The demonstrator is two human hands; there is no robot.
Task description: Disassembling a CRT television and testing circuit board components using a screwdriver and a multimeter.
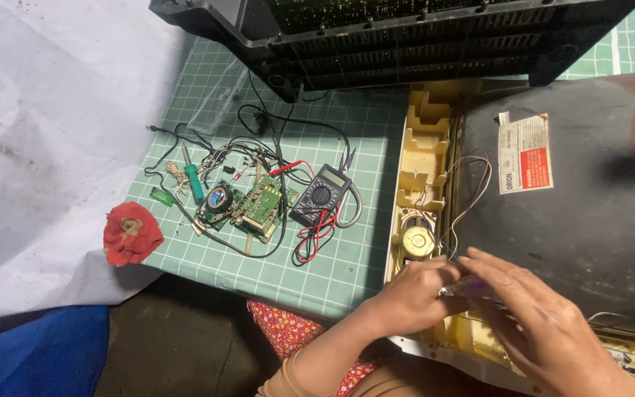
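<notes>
From the head camera, both hands work at the lower right, over the yellowed plastic frame (422, 158) of an opened television set lying face down. The left hand (406, 298) is pinched shut on a small purple-tinted tool (472, 288), only a short piece of which shows between the fingers. The right hand (545, 323) lies over the same tool with fingers stretched forward; whether it grips it I cannot tell. Just above the hands sits a round brass-coloured speaker (417, 241) in the frame, with thin wires (472, 195) looping from it up to the dark tube back (589, 213).

On the tube back is a rectangular white label (525, 153) with a red block, slightly tilted, near the tube's upper left part.

The green gridded mat (317, 257) covers the table; its near edge runs diagonally at lower left, and a bare strip of mat lies between the frame and the meter. A black rear housing (406, 37) spans the top edge.

To the left lie a black multimeter (323, 195) with red and black leads, a green circuit board (259, 206), a green-handled screwdriver (194, 180) and tangled black cables. A red cloth (132, 234) rests at the mat's left corner, on a white sheet (45, 147).
</notes>
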